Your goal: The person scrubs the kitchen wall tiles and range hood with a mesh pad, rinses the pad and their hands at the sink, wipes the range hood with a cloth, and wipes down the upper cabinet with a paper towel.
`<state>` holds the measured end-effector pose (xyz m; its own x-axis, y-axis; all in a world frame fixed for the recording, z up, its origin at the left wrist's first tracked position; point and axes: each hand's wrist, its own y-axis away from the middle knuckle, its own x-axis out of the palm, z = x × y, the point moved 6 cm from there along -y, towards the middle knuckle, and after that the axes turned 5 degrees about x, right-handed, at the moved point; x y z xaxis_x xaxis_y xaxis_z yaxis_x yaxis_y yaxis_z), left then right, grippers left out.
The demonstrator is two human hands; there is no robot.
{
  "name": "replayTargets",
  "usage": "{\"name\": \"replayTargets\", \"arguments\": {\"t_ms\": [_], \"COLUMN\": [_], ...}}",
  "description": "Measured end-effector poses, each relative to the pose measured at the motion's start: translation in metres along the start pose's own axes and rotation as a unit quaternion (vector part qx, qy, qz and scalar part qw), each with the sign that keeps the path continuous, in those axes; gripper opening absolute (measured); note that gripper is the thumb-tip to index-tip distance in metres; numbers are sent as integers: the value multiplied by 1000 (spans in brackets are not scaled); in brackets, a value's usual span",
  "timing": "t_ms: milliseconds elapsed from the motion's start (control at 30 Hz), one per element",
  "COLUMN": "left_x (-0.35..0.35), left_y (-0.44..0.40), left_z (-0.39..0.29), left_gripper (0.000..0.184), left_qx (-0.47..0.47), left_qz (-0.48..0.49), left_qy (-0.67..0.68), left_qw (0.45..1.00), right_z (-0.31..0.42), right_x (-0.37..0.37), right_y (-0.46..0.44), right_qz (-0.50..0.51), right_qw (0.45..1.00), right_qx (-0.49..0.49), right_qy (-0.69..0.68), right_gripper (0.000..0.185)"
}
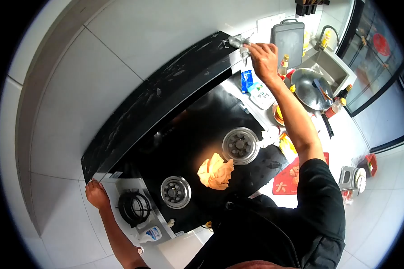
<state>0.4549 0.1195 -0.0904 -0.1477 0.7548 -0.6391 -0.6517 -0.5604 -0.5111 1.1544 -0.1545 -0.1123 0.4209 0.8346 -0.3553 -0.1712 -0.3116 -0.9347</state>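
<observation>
My right hand [264, 60] is raised at the upper right end of a long black panel [166, 89], its fingers closed on a crumpled silvery wad [240, 43]. At the panel's lower left end, my left hand [96, 193] touches the corner with its fingers drawn together; whether it grips the edge is too small to tell. Below the panel lies a black glass cooktop [197, 116] with two round metal burners [240, 146]. A crumpled orange cloth [216, 171] rests on the glass between them.
Black pan supports [134, 209] and a spray bottle [151, 234] stand at the lower left. On the right are a wok [310, 88] by the sink [343, 67], sauce bottles [336, 107], a blue packet [246, 81] and a red mat [285, 183].
</observation>
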Motion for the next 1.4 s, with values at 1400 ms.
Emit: {"name": "replayTargets", "arguments": {"t_ms": [1400], "left_x": [15], "left_y": [4], "left_z": [4], "left_gripper": [25], "left_qx": [-8], "left_qz": [2], "left_qy": [-13], "left_qw": [1000], "right_z": [3], "right_x": [7], "right_y": [-15], "right_qz": [211], "right_qw": [959], "right_qx": [140], "right_qy": [-125], "right_gripper": [33]}}
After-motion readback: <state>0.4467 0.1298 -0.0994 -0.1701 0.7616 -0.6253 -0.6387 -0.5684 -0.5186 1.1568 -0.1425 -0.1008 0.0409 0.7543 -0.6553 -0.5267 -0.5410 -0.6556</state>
